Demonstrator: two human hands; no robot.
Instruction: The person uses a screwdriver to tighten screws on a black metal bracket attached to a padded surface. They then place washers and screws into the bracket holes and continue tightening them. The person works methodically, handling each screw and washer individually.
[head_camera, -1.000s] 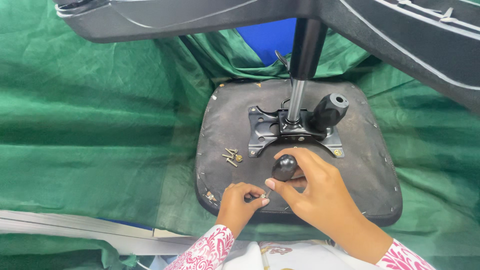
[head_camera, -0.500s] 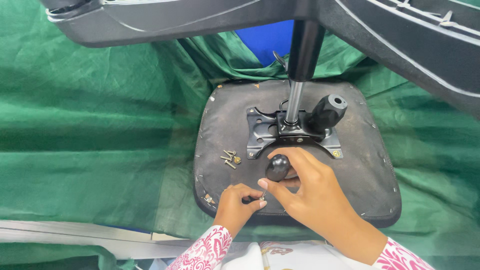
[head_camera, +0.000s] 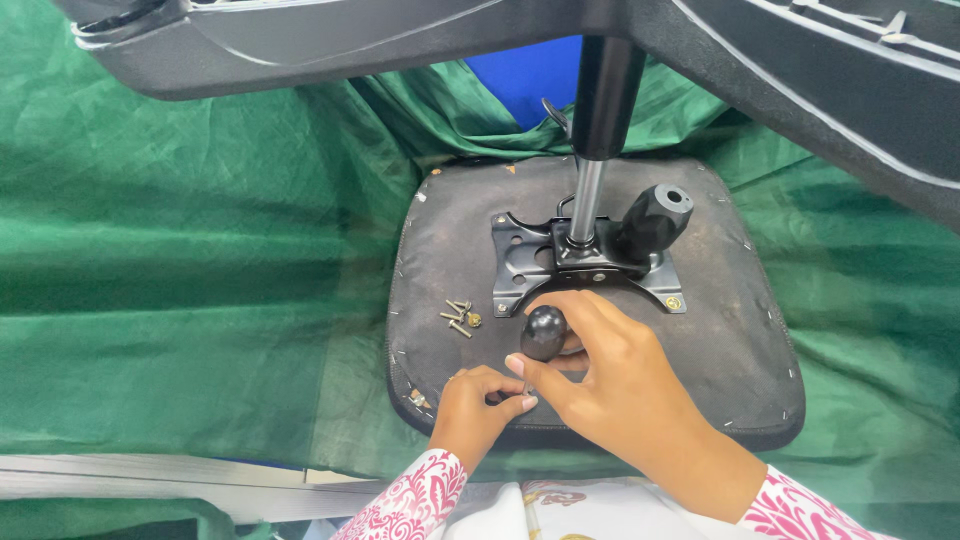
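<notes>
From the head camera, the right hand (head_camera: 620, 385) closes thumb and fingers round a black knob (head_camera: 544, 332) just below the metal mounting plate (head_camera: 590, 262); the left hand (head_camera: 478, 405) pinches something small, hidden, beneath it; loose screws (head_camera: 459, 317) lie nearby on the upturned chair seat (head_camera: 730, 340); green cloth (head_camera: 190, 270) lies all around.

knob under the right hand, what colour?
Glossy black round knob, gripped by the right hand; shows best in the head view.
</notes>
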